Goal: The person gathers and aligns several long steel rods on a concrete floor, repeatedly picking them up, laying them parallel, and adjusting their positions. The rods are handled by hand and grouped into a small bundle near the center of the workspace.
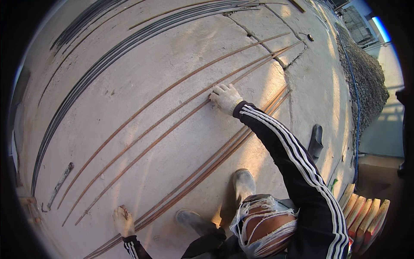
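Note:
Three long rusty steel rebars lie on the concrete floor in front of me: a far rebar (142, 110), a middle rebar (148, 129) and a near rebar (151, 146). My right hand (225, 98), in a whitish work glove, reaches far forward with its fingers closed round the near rebar, whose covered stretch is hidden. My left hand (124, 222), also gloved, is low at the left, beyond the near ends of a rusty rebar bundle (202, 176). Its fingers are curled round something small and brownish that I cannot make out. The bundle runs past my boots (244, 183).
A bundle of grey bars (92, 71) curves along the left and far side. Near it lies a short worn stick (60, 185). To the right are a black slipper (316, 142), a blue hose (357, 95), a gravel heap (366, 77) and stacked wooden boards (364, 213). Cracks cross the floor ahead.

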`<act>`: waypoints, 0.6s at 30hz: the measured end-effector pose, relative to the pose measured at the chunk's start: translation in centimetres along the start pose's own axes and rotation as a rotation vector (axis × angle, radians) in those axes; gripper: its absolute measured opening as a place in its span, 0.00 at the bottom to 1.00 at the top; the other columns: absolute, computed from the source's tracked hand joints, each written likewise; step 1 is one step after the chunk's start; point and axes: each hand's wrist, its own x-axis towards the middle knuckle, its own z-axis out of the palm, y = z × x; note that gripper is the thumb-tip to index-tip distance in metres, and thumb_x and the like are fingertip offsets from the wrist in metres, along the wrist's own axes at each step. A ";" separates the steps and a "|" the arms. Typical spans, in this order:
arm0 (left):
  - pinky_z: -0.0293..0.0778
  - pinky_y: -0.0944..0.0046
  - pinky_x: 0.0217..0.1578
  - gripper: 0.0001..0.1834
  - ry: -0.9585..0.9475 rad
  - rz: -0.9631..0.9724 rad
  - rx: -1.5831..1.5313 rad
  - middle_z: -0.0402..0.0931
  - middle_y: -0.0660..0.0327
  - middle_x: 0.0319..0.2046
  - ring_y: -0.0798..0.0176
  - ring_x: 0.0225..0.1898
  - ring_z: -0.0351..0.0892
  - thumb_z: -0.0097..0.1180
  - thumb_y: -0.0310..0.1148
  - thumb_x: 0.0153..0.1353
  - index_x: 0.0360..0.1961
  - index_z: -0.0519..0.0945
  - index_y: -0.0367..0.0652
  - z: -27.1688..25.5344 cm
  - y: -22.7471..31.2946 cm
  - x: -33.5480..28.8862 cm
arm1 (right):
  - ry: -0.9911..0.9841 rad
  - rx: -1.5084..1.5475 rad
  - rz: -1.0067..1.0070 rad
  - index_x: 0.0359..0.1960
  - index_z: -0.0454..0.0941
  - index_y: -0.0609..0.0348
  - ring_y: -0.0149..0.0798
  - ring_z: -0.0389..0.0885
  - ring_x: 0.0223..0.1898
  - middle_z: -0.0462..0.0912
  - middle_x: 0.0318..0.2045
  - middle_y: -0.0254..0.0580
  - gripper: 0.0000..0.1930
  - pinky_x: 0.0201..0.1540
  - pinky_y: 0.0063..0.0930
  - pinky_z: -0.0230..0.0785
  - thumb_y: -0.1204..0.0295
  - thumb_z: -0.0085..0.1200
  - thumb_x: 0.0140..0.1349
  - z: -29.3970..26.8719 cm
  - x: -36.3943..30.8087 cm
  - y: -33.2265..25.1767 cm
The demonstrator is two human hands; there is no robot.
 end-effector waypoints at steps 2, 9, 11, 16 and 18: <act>0.74 0.48 0.54 0.17 0.011 -0.004 0.014 0.79 0.53 0.47 0.44 0.51 0.77 0.65 0.25 0.53 0.47 0.82 0.40 0.1 2.1 1.5 | 0.006 0.029 -0.068 0.51 0.83 0.46 0.45 0.73 0.65 0.79 0.57 0.40 0.13 0.62 0.47 0.67 0.64 0.53 0.69 0.0 0.3 0.9; 0.69 0.46 0.59 0.20 0.315 0.417 -0.054 0.75 0.56 0.51 0.50 0.57 0.74 0.63 0.40 0.61 0.52 0.81 0.43 1.2 7.4 5.1 | 0.149 0.075 -0.482 0.44 0.77 0.55 0.51 0.77 0.51 0.79 0.46 0.43 0.25 0.54 0.48 0.66 0.79 0.61 0.38 -1.0 -0.8 0.3; 0.65 0.42 0.66 0.25 0.310 0.377 0.080 0.70 0.54 0.59 0.50 0.64 0.69 0.58 0.44 0.67 0.61 0.77 0.44 1.5 9.3 5.7 | 0.083 0.058 -0.502 0.48 0.75 0.58 0.55 0.75 0.51 0.76 0.46 0.50 0.27 0.58 0.53 0.65 0.78 0.59 0.39 -1.0 -2.3 -1.1; 0.68 0.42 0.63 0.23 -0.091 0.376 0.103 0.75 0.53 0.58 0.50 0.62 0.74 0.58 0.44 0.68 0.59 0.78 0.44 1.8 10.2 6.8 | 0.041 0.196 -0.621 0.46 0.75 0.58 0.57 0.75 0.50 0.76 0.44 0.52 0.25 0.58 0.58 0.65 0.78 0.59 0.40 -1.4 -5.9 -5.9; 0.72 0.43 0.59 0.17 -0.198 0.373 0.094 0.80 0.53 0.53 0.50 0.58 0.79 0.58 0.41 0.67 0.52 0.80 0.44 1.9 8.8 6.1 | 0.052 0.249 -0.613 0.46 0.75 0.58 0.58 0.76 0.48 0.77 0.42 0.52 0.22 0.57 0.58 0.65 0.79 0.60 0.44 -1.5 -7.1 -8.2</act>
